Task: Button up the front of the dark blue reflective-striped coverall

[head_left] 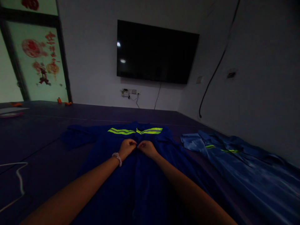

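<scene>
The garment (126,181) — dark blue, with yellow-green stripes (122,131) across its chest — lies spread front up on the purple floor (47,134), directly beneath both hands. Its collar end points away from the person, and one sleeve stretches out to the left.

The left hand (127,147) is over the garment's middle line, just below the stripes, its fingers bent in and thumb and fingertips drawn together. The right hand (147,148) mirrors it from the other side of that line, fingertips likewise gathered. The two hands nearly meet; the light is too dim to tell whether either one has cloth between its fingers. A pale scrunchie (117,158) circles the left wrist, above the garment.

To the right of the garment, just beside it, a second garment (253,168) lies on the floor, a lighter, blotchy blue with thin yellow-green stripes. To the garment's left, a white cable (20,179) bends across the floor.

Beyond the garment's collar end, a dark screen (157,51) hangs on the wall, with sockets (131,92) under it. Beyond the garment to the far left is a door (38,59) with red decorations — small orange things (59,100) sit near its foot.
</scene>
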The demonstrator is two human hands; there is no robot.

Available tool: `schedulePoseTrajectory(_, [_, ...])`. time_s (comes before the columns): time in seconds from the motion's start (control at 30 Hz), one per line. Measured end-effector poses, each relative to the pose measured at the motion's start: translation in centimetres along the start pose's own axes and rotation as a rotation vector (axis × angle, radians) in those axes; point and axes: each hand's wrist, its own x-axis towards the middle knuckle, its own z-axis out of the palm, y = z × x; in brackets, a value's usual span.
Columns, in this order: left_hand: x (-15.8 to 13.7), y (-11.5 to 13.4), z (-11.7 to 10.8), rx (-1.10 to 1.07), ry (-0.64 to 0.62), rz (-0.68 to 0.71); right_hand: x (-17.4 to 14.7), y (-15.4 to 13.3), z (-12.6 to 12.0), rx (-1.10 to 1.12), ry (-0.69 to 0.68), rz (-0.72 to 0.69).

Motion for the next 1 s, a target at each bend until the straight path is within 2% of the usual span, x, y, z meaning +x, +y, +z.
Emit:
schedulePoseTrajectory(0.53, [-0.44,0.8,-0.06,0.013,-0.014,0.069,-0.2,-0.09,0.16,-0.031,0.027,-0.039])
schedulePoseTrajectory(1.0, [-0.17,0.47,-0.05,0.108,0.005,0.089,-0.37,-0.32,0.29,-0.043,0.023,-0.091])
